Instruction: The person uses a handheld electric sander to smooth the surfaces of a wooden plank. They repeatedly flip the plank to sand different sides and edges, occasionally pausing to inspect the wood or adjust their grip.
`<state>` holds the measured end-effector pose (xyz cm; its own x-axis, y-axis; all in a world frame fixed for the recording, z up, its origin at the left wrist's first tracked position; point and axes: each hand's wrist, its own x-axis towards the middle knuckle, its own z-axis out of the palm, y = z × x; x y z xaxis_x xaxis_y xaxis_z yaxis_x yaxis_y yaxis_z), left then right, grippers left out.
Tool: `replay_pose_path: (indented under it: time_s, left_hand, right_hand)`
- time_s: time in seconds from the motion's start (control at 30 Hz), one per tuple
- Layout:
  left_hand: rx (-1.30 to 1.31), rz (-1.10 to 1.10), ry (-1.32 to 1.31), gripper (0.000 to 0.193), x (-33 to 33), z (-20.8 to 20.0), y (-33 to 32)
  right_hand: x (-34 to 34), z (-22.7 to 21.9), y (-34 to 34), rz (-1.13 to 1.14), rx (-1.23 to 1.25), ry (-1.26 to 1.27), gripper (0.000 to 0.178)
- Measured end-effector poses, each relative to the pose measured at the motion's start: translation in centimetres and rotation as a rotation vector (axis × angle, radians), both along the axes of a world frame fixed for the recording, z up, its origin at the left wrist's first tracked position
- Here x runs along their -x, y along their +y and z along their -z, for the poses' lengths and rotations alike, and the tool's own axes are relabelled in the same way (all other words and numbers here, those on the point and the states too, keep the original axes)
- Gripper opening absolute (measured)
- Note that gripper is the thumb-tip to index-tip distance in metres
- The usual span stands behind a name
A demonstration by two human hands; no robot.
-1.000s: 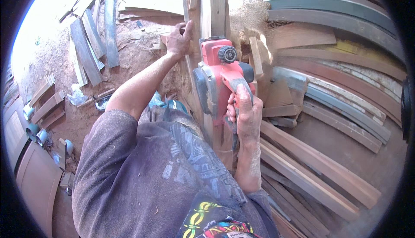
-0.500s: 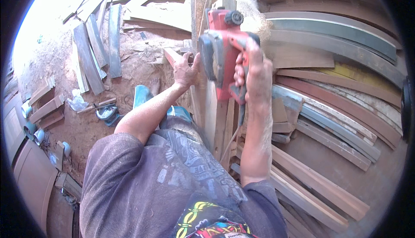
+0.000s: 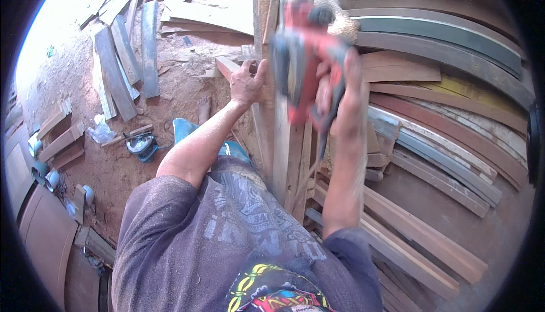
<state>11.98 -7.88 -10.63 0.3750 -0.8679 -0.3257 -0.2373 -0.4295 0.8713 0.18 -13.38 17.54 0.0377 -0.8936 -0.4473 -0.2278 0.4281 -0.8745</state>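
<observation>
My right hand (image 3: 343, 93) grips the handle of a red electric planer (image 3: 301, 57), which is blurred with motion and sits on a long pale wooden board (image 3: 286, 147). The board runs away from me toward the top of the view. My left hand (image 3: 248, 82) presses against the left edge of the board, just left of the planer. Sawdust lies around the far end of the board. My grey shirt fills the lower middle of the view.
Curved and straight planks (image 3: 454, 136) are stacked on the right. More boards (image 3: 122, 68) lie on the red earth at the upper left. A small circular saw (image 3: 141, 143) rests on the ground at the left, next to wooden blocks (image 3: 59, 136).
The planer and my right hand have travelled forward along the board, away from me. My left hand has stayed on the board's left edge.
</observation>
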Motion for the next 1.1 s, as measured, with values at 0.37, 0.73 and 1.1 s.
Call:
replay_pose_path:
  time_s: [0.37,0.73,1.1]
  left_hand:
    - [-0.005,0.002,-0.026,0.067,0.0,0.3,-0.1]
    - [0.058,-0.023,-0.067,0.057,0.4,0.8,0.9]
    - [0.043,0.002,-0.066,0.06,0.3,0.8,0.5]
  right_hand:
    - [5.1,-1.9,17.1,0.228,-0.256,0.026,0.043]
    - [-1.8,0.7,-4.9,0.061,-0.099,0.126,0.058]
    - [-2.8,0.9,-10.1,-0.01,0.078,-0.056,0.067]
